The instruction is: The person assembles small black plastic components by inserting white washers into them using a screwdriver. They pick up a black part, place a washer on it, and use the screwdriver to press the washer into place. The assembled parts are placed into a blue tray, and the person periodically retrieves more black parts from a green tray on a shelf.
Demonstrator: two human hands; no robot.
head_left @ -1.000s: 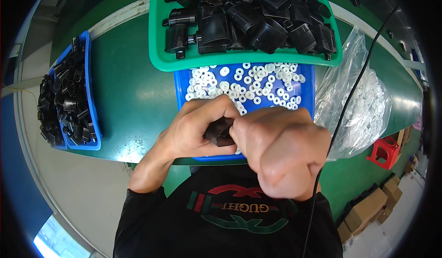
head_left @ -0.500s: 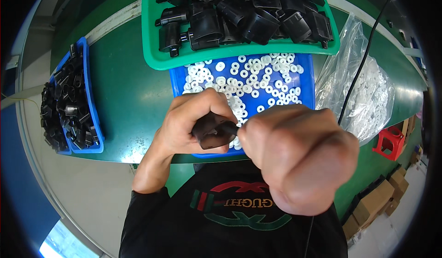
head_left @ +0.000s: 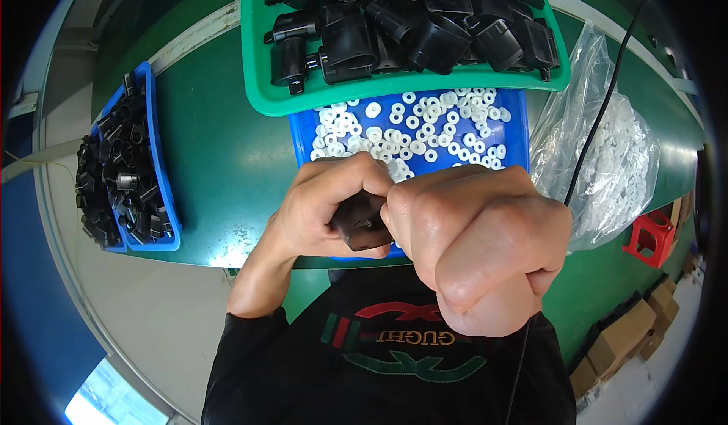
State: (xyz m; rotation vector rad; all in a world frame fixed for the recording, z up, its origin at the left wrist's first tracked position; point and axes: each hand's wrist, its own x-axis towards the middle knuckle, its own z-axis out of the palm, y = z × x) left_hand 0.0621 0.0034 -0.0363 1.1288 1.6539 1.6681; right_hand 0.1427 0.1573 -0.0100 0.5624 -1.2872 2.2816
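Note:
My left hand (head_left: 315,201) is wrapped round a black plastic housing (head_left: 359,224), held up over the near edge of the table. Closed into a fist, my right hand (head_left: 478,243) presses up against the housing's right side, close to the camera. Whatever sits inside the right fist is hidden by its fingers. Beneath both hands is a blue tray (head_left: 523,125) of small white ring washers (head_left: 413,122), partly covered by the hands.
A green tray (head_left: 254,84) piled with black housings (head_left: 436,42) overlaps the blue tray's far edge. At left, blue bins (head_left: 165,190) hold small black parts. A clear bag (head_left: 614,159) of washers lies right, crossed by a black cable (head_left: 603,106). A red stool (head_left: 650,239) stands beyond.
The right fist has turned and shifted slightly left, now hiding the dark piece that showed between it and the housing. The left hand keeps its hold. The whole view has shifted a little.

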